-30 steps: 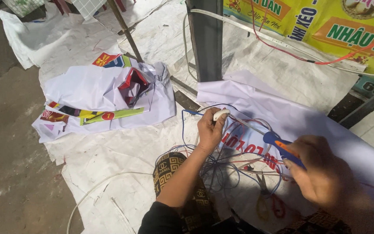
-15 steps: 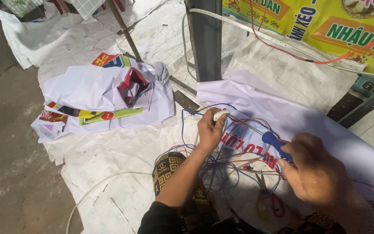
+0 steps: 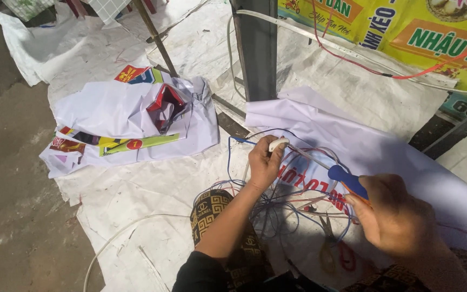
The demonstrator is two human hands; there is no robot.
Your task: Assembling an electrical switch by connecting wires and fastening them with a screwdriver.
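Note:
My left hand (image 3: 263, 164) is closed around a small white plug-like piece (image 3: 278, 144) with thin wires running from it. My right hand (image 3: 393, 213) grips a tool with a blue and orange handle (image 3: 348, 181), its tip pointing toward the white piece. A tangle of blue, red and white wires (image 3: 287, 203) lies between and below my hands, on a white printed banner sheet (image 3: 352, 135). Scissors with red handles (image 3: 335, 250) lie on the sheet just below my right hand.
A grey metal post (image 3: 258, 48) rises beyond my hands, with a thin slanted rod (image 3: 155, 38) to its left. Crumpled white and coloured banner scraps (image 3: 125, 116) lie at left on white woven sheeting (image 3: 136, 200). A yellow printed banner (image 3: 406, 27) hangs at the upper right, crossed by a red wire (image 3: 368, 67).
My right hand with the blue-handled tool has shifted slightly left, toward my left hand. My left hand has kept its hold on the white piece in place.

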